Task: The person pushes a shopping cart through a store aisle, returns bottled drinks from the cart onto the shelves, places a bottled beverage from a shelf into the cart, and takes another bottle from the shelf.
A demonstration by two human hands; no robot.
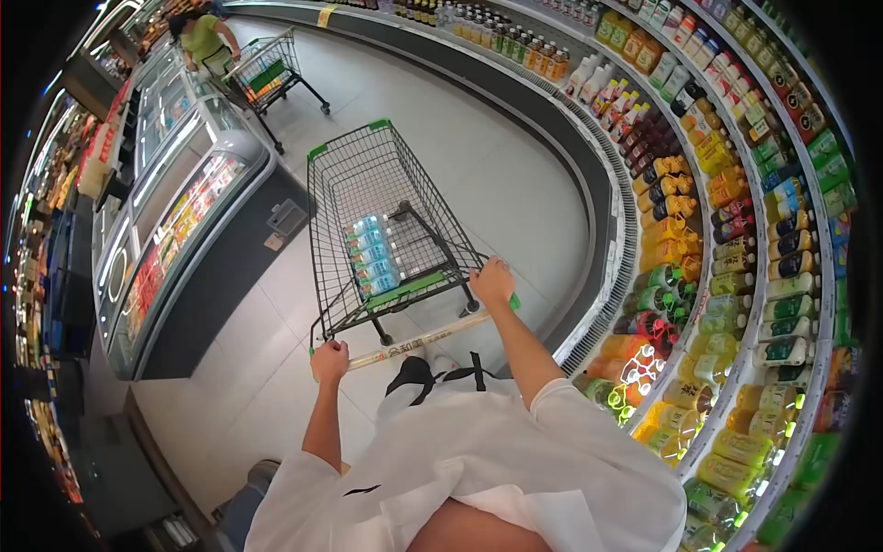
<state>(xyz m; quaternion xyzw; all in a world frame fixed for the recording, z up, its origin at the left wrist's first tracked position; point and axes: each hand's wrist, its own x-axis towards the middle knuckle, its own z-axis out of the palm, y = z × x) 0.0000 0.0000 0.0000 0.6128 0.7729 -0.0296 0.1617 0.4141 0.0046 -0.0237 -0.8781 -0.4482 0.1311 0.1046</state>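
A wire shopping cart (pixel 432 198) with green trim stands right in front of me. My left hand (pixel 329 361) is wrapped round the left end of its pale handlebar (pixel 414 344). Near the bar's right end, my right hand (pixel 493 281) is closed on the same handlebar. Inside the basket, toward the handle side, lies a pack of bottles (pixel 372 256) with blue labels. Both palms are turned away from view, and the fingers show only in part.
Curved shelves of drink bottles (pixel 681 212) run along my right, edged by a dark base (pixel 589 156). A chest freezer (pixel 198 239) stands on the left. Farther off, a person in a green top (pixel 204 44) is beside another cart (pixel 267 69). Part of someone's leg (pixel 244 506) shows at lower left.
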